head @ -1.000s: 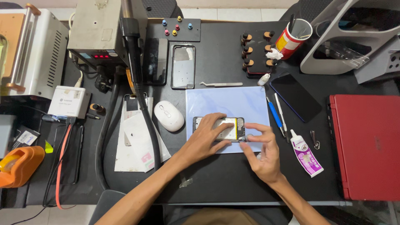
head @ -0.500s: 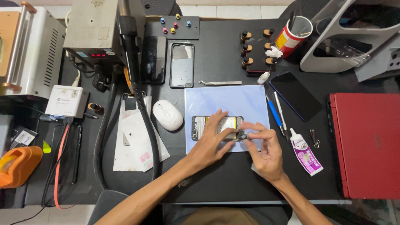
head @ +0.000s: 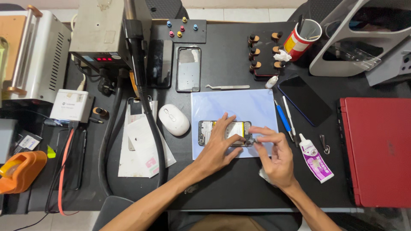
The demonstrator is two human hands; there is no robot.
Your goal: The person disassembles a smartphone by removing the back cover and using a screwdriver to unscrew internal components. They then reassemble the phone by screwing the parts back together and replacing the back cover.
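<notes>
— Where is the opened phone [head: 223,133]?
— On the blue mat [head: 239,107], under the left hand [head: 216,147], fingers spread flat.
— And the right hand [head: 276,156]?
— At three o'clock, fingers pinched on a small dark part [head: 250,140] at its end.

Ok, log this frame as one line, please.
left hand: pressing down opened phone | right hand: fingertips at phone's right end | surface: pale blue mat | nearby: white mouse, tweezers
</notes>
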